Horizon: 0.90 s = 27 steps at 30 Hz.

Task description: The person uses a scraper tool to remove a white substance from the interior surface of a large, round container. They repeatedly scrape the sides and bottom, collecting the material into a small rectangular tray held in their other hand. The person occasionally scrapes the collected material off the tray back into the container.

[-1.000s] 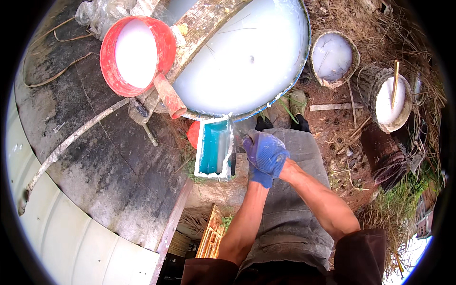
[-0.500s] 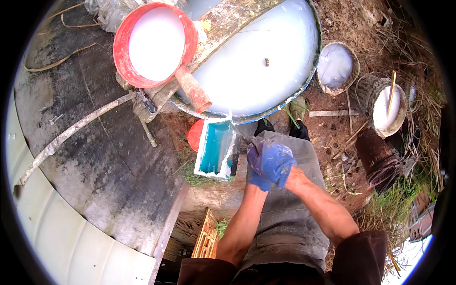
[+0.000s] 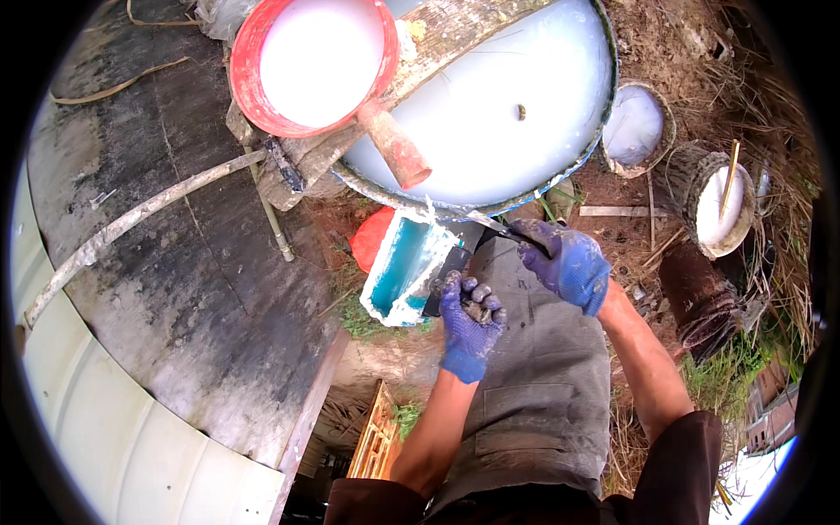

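Observation:
My right hand (image 3: 567, 262), in a blue-purple glove, is closed around the handle of a knife (image 3: 492, 224). Its narrow metal blade points left, between the drum's near rim and the box. My left hand (image 3: 472, 324), gloved alike, is turned with its fingers curled; whatever they hold, if anything, I cannot make out. Just above that hand is a dark flat piece (image 3: 451, 266) beside an open teal box (image 3: 404, 262), its rim crusted white. Beyond stands a wide drum (image 3: 525, 194) of milky white liquid.
Across the drum lies a wooden plank (image 3: 464, 35), with a red long-handled dipper (image 3: 243, 87) of white liquid on it. Two crusted buckets (image 3: 669, 140) (image 3: 744, 214) stand at the right, the nearer with a stick (image 3: 730, 179). A bent pole (image 3: 140, 217) crosses the dark sheet at left.
My hands, together before, have come apart. The right went up and right with the knife, now in plainer view; the left moved lower and turned. The box is tilted more.

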Motion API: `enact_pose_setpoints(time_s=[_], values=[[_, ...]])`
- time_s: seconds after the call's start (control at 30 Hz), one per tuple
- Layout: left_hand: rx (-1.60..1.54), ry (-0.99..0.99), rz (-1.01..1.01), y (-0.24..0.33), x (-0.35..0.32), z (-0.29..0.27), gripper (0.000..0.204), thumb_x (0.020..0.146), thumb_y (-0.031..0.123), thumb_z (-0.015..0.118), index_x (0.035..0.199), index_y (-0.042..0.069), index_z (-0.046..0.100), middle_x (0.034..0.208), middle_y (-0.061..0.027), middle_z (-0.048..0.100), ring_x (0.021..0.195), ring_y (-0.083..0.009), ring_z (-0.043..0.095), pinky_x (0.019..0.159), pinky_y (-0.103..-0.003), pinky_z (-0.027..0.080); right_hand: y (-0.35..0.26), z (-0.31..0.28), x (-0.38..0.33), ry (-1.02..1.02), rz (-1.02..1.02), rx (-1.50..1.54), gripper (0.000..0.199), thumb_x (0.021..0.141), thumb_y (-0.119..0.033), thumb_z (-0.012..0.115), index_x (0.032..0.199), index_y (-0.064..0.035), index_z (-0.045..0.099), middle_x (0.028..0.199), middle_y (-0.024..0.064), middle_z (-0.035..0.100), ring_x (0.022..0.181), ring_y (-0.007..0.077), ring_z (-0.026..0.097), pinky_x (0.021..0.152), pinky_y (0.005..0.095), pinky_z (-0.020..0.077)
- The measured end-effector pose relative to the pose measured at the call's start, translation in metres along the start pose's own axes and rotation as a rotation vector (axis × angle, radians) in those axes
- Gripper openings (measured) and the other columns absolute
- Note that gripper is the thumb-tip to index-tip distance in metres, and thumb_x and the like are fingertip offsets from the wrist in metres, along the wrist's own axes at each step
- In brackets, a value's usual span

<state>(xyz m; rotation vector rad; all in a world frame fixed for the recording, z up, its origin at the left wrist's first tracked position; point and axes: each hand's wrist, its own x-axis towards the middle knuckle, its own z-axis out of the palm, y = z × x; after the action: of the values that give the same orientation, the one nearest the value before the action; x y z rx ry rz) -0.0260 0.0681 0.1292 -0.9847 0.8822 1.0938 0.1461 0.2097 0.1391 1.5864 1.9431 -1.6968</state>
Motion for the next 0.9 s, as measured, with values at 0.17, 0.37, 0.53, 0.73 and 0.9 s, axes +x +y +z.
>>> enact_pose_setpoints(time_s=[0.17, 0.37, 0.53, 0.73, 0.9], values=[[-0.120, -0.289, -0.089, 0.025, -0.029, -0.002, 0.033, 0.104, 0.041, 0.044, 0.100, 0.015, 0.064, 0.070, 0.0072, 0.059, 0.066, -0.0130, 0.061, 0.063, -0.036, 0.048, 0.009, 0.025, -0.035, 0.075, -0.039, 0.066, 0.041, 0.093, -0.029, 0.063, 0.131, -0.0137, 0.062, 0.116, 0.0179, 0.068, 0.101, 0.0369, 0.067, 0.087, 0.0440, 0.0542], [-0.123, -0.378, -0.028, 0.042, -0.079, 0.030, 0.045, 0.107, 0.047, 0.037, 0.103, 0.009, 0.061, 0.061, 0.0057, 0.055, 0.045, -0.0065, 0.050, 0.045, -0.030, 0.041, 0.023, 0.018, -0.074, 0.225, 0.071, 0.174, 0.033, 0.093, -0.018, 0.063, 0.125, -0.0107, 0.066, 0.111, 0.0185, 0.070, 0.099, 0.0390, 0.067, 0.085, 0.0442, 0.0544], [-0.016, -0.439, 0.026, 0.043, -0.093, 0.002, 0.053, 0.106, 0.047, 0.037, 0.122, 0.002, 0.060, 0.062, 0.0032, 0.055, 0.044, -0.0082, 0.048, 0.049, -0.033, 0.046, 0.071, -0.011, -0.062, 0.090, 0.181, -0.194, 0.029, 0.095, -0.027, 0.057, 0.117, -0.0088, 0.064, 0.103, 0.0204, 0.070, 0.096, 0.0396, 0.068, 0.082, 0.0494, 0.0548], [0.204, -0.235, -0.039, 0.072, -0.084, 0.005, 0.055, 0.105, 0.047, 0.040, 0.128, 0.001, 0.060, 0.059, 0.0041, 0.054, 0.041, -0.0091, 0.045, 0.041, -0.033, 0.042, 0.075, -0.038, -0.002, 0.026, 0.033, -0.559, 0.023, 0.094, -0.027, 0.054, 0.101, -0.0069, 0.062, 0.096, 0.0199, 0.070, 0.087, 0.0396, 0.069, 0.077, 0.0515, 0.0550], [0.563, -0.037, -0.039, 0.095, -0.079, 0.010, 0.050, 0.103, 0.047, 0.047, 0.120, 0.003, 0.065, 0.057, 0.0037, 0.055, 0.041, -0.0106, 0.050, 0.040, -0.030, 0.042, 0.069, -0.057, -0.021, 0.228, -0.098, -0.411, 0.028, 0.095, -0.027, 0.055, 0.116, -0.0112, 0.065, 0.101, 0.0207, 0.069, 0.089, 0.0403, 0.068, 0.079, 0.0493, 0.0543]])
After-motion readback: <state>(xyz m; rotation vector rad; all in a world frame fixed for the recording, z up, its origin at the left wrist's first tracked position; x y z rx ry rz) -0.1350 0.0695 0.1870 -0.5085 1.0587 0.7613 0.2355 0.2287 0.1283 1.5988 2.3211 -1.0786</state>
